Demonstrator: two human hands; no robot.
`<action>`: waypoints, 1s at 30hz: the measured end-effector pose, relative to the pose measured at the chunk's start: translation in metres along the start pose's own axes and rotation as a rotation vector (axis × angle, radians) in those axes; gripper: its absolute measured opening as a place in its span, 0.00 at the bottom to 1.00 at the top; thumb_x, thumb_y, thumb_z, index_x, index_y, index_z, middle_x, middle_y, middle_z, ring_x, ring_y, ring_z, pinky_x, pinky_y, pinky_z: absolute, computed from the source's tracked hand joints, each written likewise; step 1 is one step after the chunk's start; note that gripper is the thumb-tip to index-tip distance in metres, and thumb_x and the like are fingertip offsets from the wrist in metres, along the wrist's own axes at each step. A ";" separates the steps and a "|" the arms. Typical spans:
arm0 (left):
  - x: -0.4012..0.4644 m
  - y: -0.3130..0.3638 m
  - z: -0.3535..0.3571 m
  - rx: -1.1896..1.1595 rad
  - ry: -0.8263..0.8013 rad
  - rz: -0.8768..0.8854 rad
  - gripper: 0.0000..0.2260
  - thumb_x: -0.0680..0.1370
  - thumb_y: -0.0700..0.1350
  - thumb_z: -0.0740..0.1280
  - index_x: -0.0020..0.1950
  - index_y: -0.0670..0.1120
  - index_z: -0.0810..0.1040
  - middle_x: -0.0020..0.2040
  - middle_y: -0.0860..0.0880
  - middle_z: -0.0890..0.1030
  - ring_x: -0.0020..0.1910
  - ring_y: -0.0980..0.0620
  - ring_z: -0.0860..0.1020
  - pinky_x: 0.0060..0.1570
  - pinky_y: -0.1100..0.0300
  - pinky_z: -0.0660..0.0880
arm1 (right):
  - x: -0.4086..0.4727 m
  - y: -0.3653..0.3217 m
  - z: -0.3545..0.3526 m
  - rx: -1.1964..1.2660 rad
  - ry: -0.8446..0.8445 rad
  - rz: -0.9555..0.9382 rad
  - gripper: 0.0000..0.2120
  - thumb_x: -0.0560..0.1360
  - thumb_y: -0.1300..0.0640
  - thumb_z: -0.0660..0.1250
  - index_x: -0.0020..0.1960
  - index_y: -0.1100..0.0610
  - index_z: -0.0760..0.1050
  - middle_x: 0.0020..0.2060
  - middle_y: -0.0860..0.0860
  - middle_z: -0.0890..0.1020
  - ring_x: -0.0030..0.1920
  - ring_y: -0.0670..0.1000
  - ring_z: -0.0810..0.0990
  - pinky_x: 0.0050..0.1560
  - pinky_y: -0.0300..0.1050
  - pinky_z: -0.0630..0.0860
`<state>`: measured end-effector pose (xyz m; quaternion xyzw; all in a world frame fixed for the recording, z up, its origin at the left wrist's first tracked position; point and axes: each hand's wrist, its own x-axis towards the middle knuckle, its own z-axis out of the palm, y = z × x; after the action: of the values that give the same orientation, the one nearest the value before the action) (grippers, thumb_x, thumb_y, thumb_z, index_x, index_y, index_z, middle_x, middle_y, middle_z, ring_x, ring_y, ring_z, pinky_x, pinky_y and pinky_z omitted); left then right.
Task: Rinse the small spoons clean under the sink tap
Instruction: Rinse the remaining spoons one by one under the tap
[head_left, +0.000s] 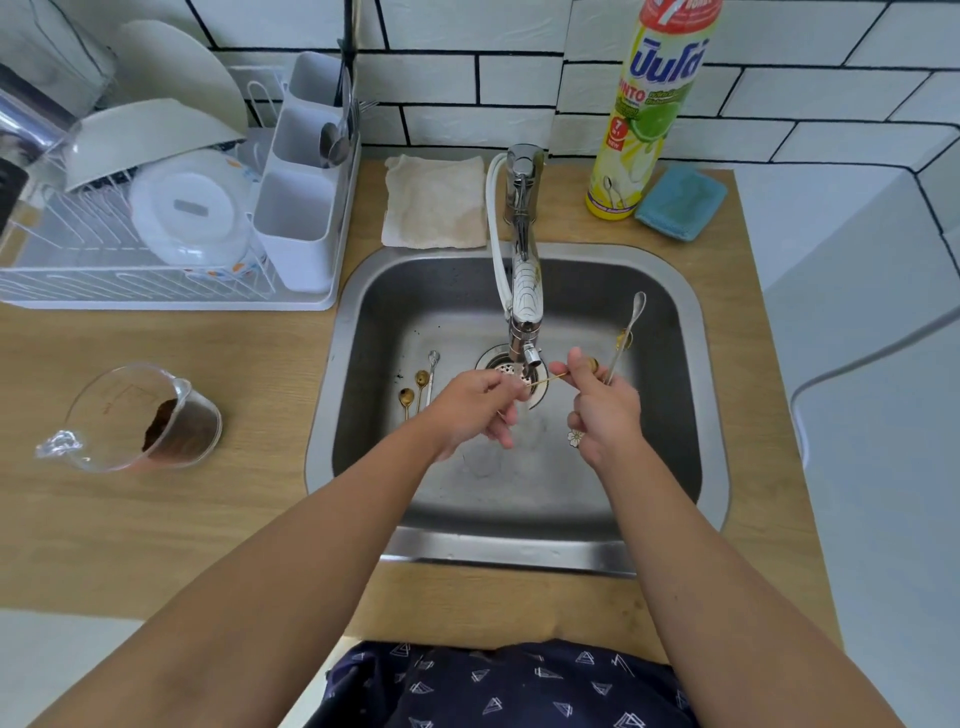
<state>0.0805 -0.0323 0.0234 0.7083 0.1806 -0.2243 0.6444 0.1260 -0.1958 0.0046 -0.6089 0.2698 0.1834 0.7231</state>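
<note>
**Spoons under the tap**

Both hands meet over the drain (511, 371) of the steel sink (691, 312), just below the tap (524, 291). The left hand (475, 410) pinches the bowl end of a thin gold spoon (545, 380), whose handle runs across to the right hand (602, 410). The right hand's thumb and forefinger pinch that handle, and the same hand grips more spoons: a silver one (631, 325) sticks up and away from the fingers, and a gold bowl shows beside it. How many it holds in all cannot be told.

Three spoons (420, 387) lie on the sink floor left of the drain, two gold and one silver, side by side.

On the wooden tabletop (208, 519) a cloth (434, 202), a soap bottle (649, 114) and a blue sponge (680, 202) sit behind the sink. A dish rack (156, 249) stands at the left, with a glass cup (150, 415) of brown powder in front of it.
</note>
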 end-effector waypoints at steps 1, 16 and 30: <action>0.000 0.001 0.002 0.056 0.089 0.003 0.13 0.83 0.50 0.64 0.45 0.44 0.80 0.30 0.49 0.76 0.23 0.52 0.74 0.28 0.60 0.71 | -0.003 0.005 0.005 -0.018 -0.027 0.016 0.10 0.79 0.50 0.73 0.44 0.54 0.79 0.38 0.49 0.88 0.20 0.45 0.56 0.21 0.38 0.56; -0.020 -0.024 -0.003 -0.181 0.072 -0.073 0.14 0.87 0.49 0.54 0.46 0.44 0.69 0.28 0.52 0.65 0.23 0.58 0.62 0.24 0.65 0.61 | -0.021 0.031 0.030 -0.115 -0.195 0.035 0.07 0.75 0.55 0.77 0.50 0.58 0.85 0.25 0.44 0.75 0.22 0.44 0.58 0.21 0.37 0.58; -0.023 -0.016 -0.002 -0.169 0.067 -0.117 0.14 0.87 0.48 0.53 0.45 0.44 0.69 0.28 0.52 0.65 0.24 0.57 0.62 0.26 0.64 0.61 | -0.019 0.032 0.021 -0.079 -0.143 0.047 0.12 0.72 0.57 0.80 0.53 0.59 0.84 0.32 0.46 0.83 0.21 0.43 0.61 0.21 0.38 0.59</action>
<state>0.0527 -0.0283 0.0223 0.6469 0.2614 -0.2218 0.6811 0.0954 -0.1677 -0.0068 -0.6159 0.2239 0.2539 0.7114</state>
